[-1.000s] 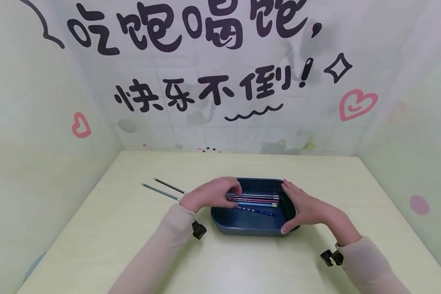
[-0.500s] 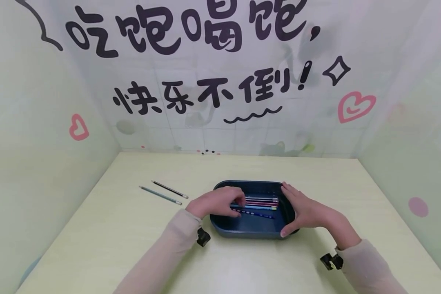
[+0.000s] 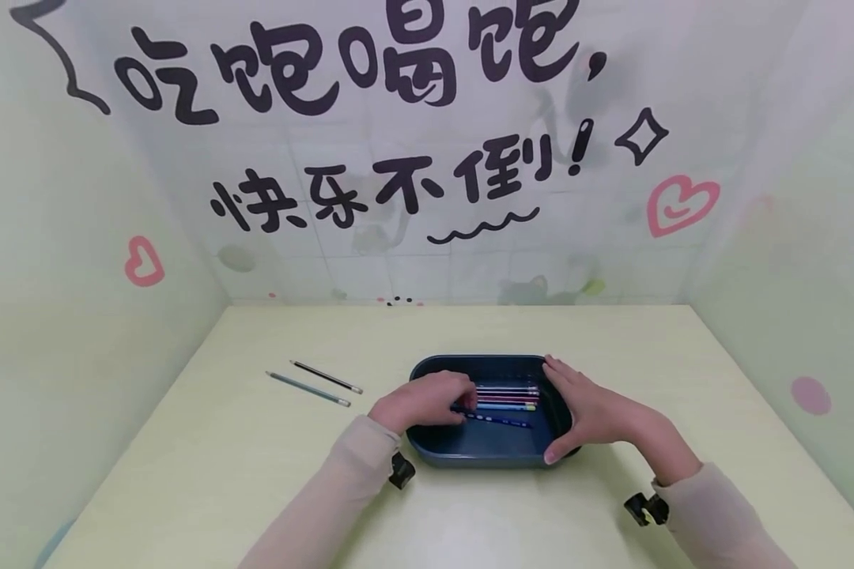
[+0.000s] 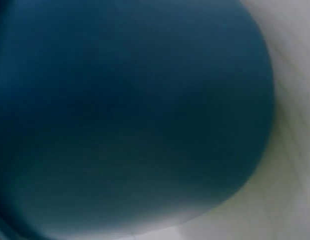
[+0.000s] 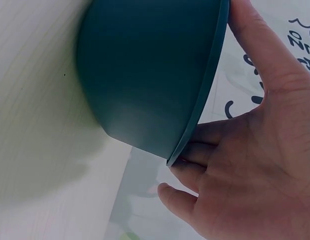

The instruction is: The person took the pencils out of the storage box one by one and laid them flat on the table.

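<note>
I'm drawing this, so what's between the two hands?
Between the left hand and right hand, the head view shows pencils lying in the box.

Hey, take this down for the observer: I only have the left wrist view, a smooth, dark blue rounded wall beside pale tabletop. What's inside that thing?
Observer: Slim, multicoloured pencils lie inside the dark blue oblong tray with rounded corners.

Operator: Okay, and what's the right hand doing?

Observer: The right hand holds the tray's right end, thumb at the near rim.

Operator: Any pencils outside it?

Observer: Two: a slim black pencil and a slim grey-blue pencil lie on the pale tabletop, left of the tray.
</note>
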Available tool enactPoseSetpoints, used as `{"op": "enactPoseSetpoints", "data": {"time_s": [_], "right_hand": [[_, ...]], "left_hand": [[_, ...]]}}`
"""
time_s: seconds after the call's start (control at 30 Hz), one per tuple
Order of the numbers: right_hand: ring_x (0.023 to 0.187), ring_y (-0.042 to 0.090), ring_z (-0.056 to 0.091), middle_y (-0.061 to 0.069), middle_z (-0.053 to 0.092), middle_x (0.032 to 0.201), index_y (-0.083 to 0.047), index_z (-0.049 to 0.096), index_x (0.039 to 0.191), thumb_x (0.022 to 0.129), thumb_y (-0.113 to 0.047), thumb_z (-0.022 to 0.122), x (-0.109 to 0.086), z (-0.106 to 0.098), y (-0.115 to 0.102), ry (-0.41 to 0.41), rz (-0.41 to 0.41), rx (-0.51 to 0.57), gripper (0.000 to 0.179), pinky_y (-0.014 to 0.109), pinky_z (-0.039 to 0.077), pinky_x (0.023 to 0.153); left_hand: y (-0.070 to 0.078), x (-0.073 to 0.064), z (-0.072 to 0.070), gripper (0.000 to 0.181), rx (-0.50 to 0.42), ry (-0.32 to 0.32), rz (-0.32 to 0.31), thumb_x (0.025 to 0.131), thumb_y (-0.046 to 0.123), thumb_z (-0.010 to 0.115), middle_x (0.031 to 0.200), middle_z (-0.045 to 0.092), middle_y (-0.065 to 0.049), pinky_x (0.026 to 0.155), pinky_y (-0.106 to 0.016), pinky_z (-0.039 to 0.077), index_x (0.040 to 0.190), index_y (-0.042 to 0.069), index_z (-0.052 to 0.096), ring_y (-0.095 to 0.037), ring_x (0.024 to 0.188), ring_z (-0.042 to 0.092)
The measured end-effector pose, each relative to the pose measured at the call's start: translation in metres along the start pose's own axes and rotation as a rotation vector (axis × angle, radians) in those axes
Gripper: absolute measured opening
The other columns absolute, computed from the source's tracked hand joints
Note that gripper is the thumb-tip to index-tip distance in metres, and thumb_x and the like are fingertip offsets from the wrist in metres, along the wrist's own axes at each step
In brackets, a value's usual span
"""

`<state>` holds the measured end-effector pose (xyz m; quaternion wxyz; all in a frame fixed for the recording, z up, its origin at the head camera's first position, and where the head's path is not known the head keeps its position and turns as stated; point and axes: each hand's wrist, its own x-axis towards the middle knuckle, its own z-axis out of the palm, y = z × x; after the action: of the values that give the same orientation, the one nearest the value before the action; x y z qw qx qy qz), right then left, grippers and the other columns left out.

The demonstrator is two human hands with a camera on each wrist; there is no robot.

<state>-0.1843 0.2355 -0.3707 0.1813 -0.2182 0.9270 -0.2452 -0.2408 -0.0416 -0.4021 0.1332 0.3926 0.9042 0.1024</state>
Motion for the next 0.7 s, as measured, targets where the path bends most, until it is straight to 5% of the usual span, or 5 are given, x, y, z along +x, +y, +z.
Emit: {"op": "enactPoseSetpoints", "data": {"time_s": [0.7], "right_hand": [[0.151, 0.051, 0.007, 0.027, 0.003, 0.165, 0.008, 0.009, 0.156, 0.067, -0.049, 0.088, -0.001, -0.001, 0.002, -0.002, 0.007, 0.005, 0.131, 0.068, 0.020, 0.116]], "left_hand": [[0.010, 0.010, 0.012, 0.013, 0.132, 0.006, 0.004, 0.089, 0.006, 0.070, 0.084, 0.063, 0.006, 0.066, -0.017, 0.045, 0.087, 0.018, 0.067, -0.006, 0.073, 0.052]]}}
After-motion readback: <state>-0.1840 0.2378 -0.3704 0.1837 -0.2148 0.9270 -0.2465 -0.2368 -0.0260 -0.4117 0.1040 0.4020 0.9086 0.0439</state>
